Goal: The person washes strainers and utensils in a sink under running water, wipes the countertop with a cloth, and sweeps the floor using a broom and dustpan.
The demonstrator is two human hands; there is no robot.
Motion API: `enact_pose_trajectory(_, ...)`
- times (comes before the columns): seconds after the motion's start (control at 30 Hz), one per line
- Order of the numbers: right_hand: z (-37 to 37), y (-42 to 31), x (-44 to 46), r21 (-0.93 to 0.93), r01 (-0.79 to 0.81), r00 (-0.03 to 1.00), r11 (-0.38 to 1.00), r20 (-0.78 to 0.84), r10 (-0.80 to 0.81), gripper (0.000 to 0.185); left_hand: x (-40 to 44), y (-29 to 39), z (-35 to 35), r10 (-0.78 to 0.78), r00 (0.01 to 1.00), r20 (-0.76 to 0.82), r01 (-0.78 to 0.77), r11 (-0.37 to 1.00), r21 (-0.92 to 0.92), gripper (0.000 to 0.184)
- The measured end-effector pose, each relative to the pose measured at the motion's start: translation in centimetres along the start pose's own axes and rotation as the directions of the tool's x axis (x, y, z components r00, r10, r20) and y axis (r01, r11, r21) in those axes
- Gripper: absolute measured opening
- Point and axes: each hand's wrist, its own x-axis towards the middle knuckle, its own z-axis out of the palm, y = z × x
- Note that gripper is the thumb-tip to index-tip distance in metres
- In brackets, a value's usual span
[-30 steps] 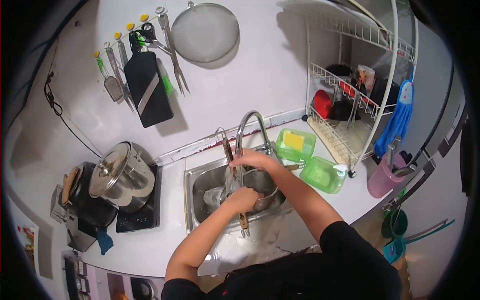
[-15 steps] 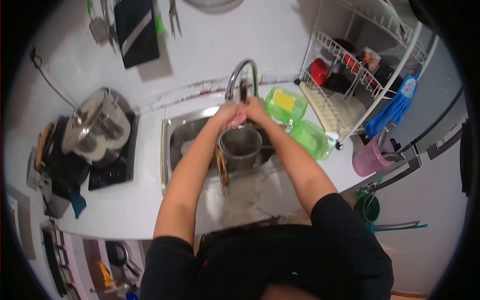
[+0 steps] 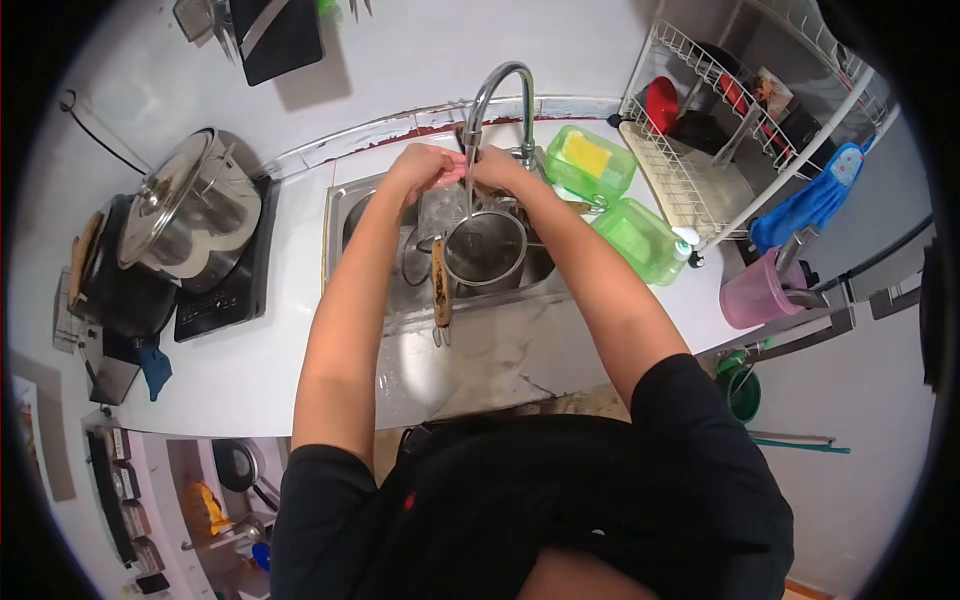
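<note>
Water runs from the curved tap [image 3: 500,72] between my two hands, above the steel sink [image 3: 335,225]. On the left of the stream my left hand [image 3: 430,166] has its fingers stretched toward the right, palm partly showing. Close on the other side, my right hand [image 3: 497,170] has curled fingers, mostly hidden. A slim dark piece [image 3: 461,136] sticks up behind the fingertips; its kind and the grip on it are unclear. Below, a round metal pot [image 3: 485,250] sits in the sink under the stream. A wooden handle [image 3: 440,285] lies along its left side.
Right of the sink are a green container [image 3: 612,172] with a yellow sponge [image 3: 585,152], another green container [image 3: 632,238] and a pump bottle [image 3: 680,252]. A wire dish rack [image 3: 690,180] and pink utensil holder [image 3: 752,295] stand beyond. A steel pot [image 3: 190,215] is at left.
The view has shifted, showing more of the sink. My left hand has moved left, widening the gap between my hands, and the water stream now shows. The dark piece has shifted left.
</note>
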Motion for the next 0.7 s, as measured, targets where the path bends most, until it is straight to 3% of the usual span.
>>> enact_pose_trajectory(0.03, 0.2, -0.9, 0.5, -0.010, 0.014, 0.996, 1.000, 0.087, -0.013, 0.040, -0.3, -0.2, 0.0, -0.006, 0.999, -0.032, 0.007, 1.000, 0.024, 0.018)
enact_pose_trajectory(0.13, -1.6, -3.6, -0.5, -0.355, 0.285, 0.942, 0.890, 0.273, -0.193, 0.040, -0.4, -1.5, -0.4, 0.017, 0.995, -0.099, -0.006, 0.995, 0.104, 0.015)
enact_pose_trajectory(0.2, -0.9, -1.8, 1.2, -0.089, 0.075, 0.967, 0.993, 0.250, -0.051, 0.040, 0.3, -3.1, -0.8, 0.093, 0.989, -0.112, -0.073, 0.983, 0.168, 0.012)
enact_pose_trajectory(0.23, -1.1, -1.2, 1.1, 0.025, 0.012, 0.964, 1.000, 0.266, -0.019, 0.041, 0.3, -4.1, 0.0, 0.162, 0.972, -0.168, -0.101, 0.941, 0.322, 0.010)
enact_pose_trajectory(0.27, -1.2, -0.6, 1.0, 0.138, -0.053, 0.959, 0.989, 0.284, 0.012, 0.041, 0.8, -6.0, 0.7, 0.180, 0.982, -0.062, -0.156, 0.948, 0.279, 0.015)
enact_pose_trajectory(0.3, -1.3, -0.5, 0.4, 0.238, -0.012, 0.972, 0.971, 0.230, -0.045, 0.044, 2.0, -8.7, 1.0, 0.206, 0.977, 0.045, -0.211, 0.949, 0.232, 0.021)
enact_pose_trajectory(0.33, -1.6, -0.8, 0.1, 0.198, 0.041, 0.976, 0.979, 0.201, -0.081, 0.044, 2.8, -10.0, 1.5, 0.240, 0.959, 0.150, -0.265, 0.947, 0.180, 0.027)
enact_pose_trajectory(0.4, -1.9, -1.7, -0.3, 0.113, 0.137, 0.977, 0.984, 0.148, -0.153, 0.044, 2.5, -10.1, 2.9, 0.157, 0.969, 0.193, -0.230, 0.855, 0.464, 0.028)
enact_pose_trajectory(0.43, -1.8, -2.2, -1.0, 0.176, 0.208, 0.976, 0.962, 0.028, -0.216, 0.034, 2.6, -10.2, 3.3, 0.110, 0.972, 0.206, -0.213, 0.778, 0.591, 0.030)
enact_pose_trajectory(0.53, -3.2, -3.5, -2.9, 0.260, -0.031, 0.997, 0.965, -0.065, 0.049, 0.037, 3.5, -10.5, 4.0, 0.084, 0.982, 0.171, -0.175, 0.756, 0.631, 0.033)
enact_pose_trajectory(0.57, -2.7, -2.9, -3.0, 0.322, 0.049, 0.978, 0.945, -0.206, 0.019, 0.034, 3.9, -10.5, 3.7, 0.098, 0.980, 0.171, -0.190, 0.697, 0.691, 0.034)
enact_pose_trajectory(0.63, -2.8, -3.1, -4.0, 0.250, 0.114, 0.933, 0.961, -0.359, -0.017, 0.031, 4.1, -10.0, 2.8, 0.119, 0.978, 0.169, -0.207, 0.561, 0.802, 0.036)
enact_pose_trajectory(0.67, -2.8, -3.3, -4.4, 0.214, 0.142, 0.902, 0.967, -0.430, -0.037, 0.030, 4.2, -9.9, 2.2, 0.119, 0.981, 0.152, -0.193, 0.582, 0.790, 0.037)
enact_pose_trajectory(0.7, -2.5, -3.5, -4.5, 0.315, 0.160, 0.897, 0.935, -0.442, -0.004, 0.022, 4.3, -9.7, 1.7, 0.118, 0.984, 0.135, -0.179, 0.602, 0.778, 0.038)
